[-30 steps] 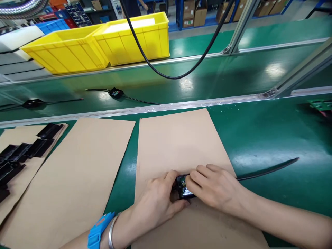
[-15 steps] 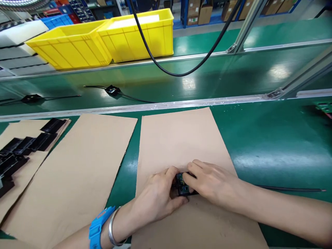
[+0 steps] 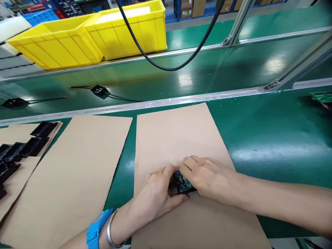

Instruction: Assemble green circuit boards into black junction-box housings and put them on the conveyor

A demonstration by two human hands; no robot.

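Observation:
A small green circuit board in a black housing lies on a sheet of brown cardboard. My left hand is closed around its left end, thumb along the near edge and fingers at the far side. A blue watch and a metal bangle are on that wrist. My right hand has its fingers curled down onto the board's far right part; its fingertips are partly hidden, and whatever they pinch there cannot be made out.
A second cardboard sheet lies to the left, beyond it several black housings on more cardboard. Across a metal rail, black modules with wires rest on the green surface. Yellow bins stand behind. A black cable hangs down in front.
My right hand's fingers have drawn up a little and curled in more, so more of the board shows. My left hand keeps its hold. The whole view has shifted slightly.

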